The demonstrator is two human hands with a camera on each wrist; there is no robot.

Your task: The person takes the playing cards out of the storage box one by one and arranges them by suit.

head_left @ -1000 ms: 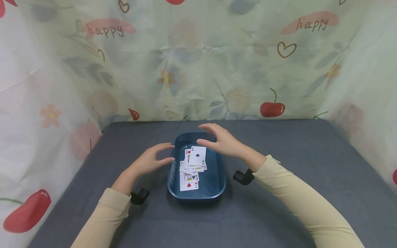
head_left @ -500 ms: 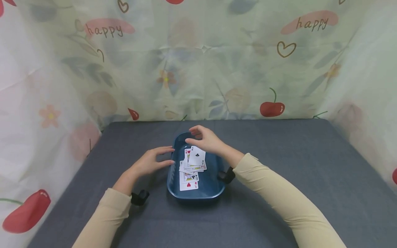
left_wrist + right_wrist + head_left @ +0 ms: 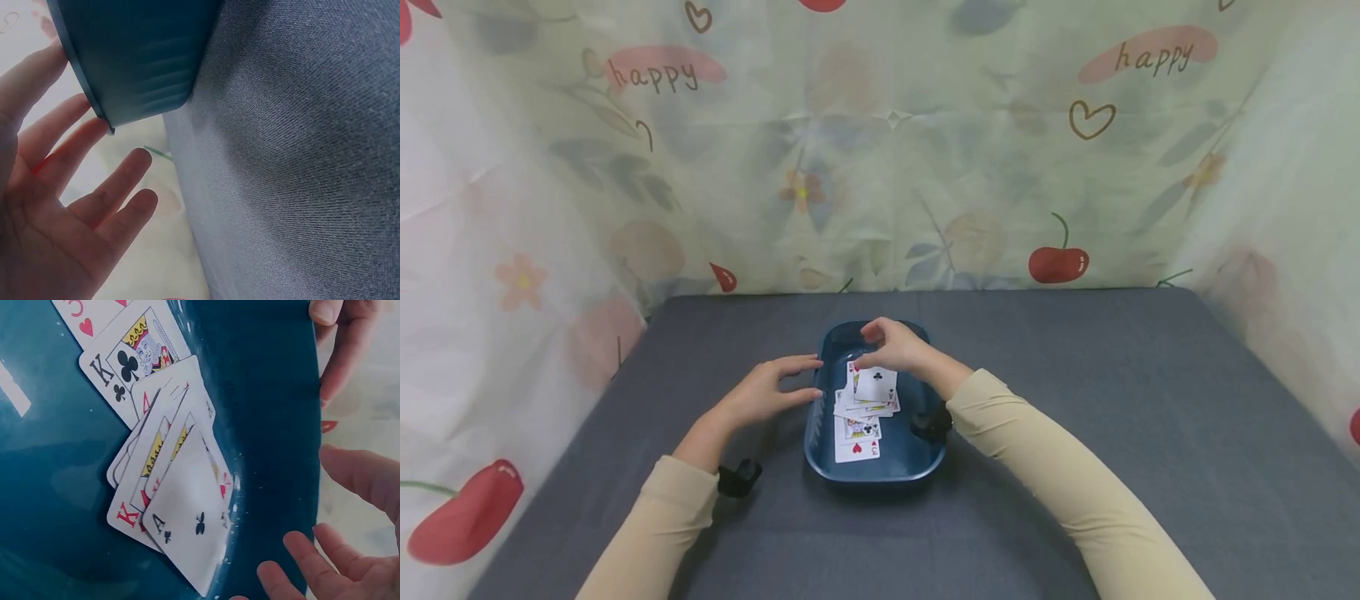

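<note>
A blue tray (image 3: pixel 913 467) holds an overlapping row of playing cards (image 3: pixel 858 450). Face up on top, at the far end of the row, lies an ace of clubs (image 3: pixel 184 509); a king of clubs (image 3: pixel 134 353) shows further along. My left hand (image 3: pixel 756 393) is at the tray's left rim, thumb and fingertips touching it in the left wrist view, its ring and little fingers apart from it. Over the tray hovers my right hand (image 3: pixel 901 348), thumb and fingers spread and bent, thumb near the ace. Nothing shows between its fingers. It hides the ace's far edge.
The tray stands on a dark grey cloth-covered table (image 3: pixel 1075 375). A patterned curtain (image 3: pixel 895 208) hangs behind the table and along both sides. A black wrist mount (image 3: pixel 740 477) sits beside my left sleeve; another (image 3: pixel 932 423) hangs over the tray's right side.
My right hand has moved left over the tray, then lower and nearer toward the ace of clubs. My left hand stays almost still at the rim. The cards lie as before.
</note>
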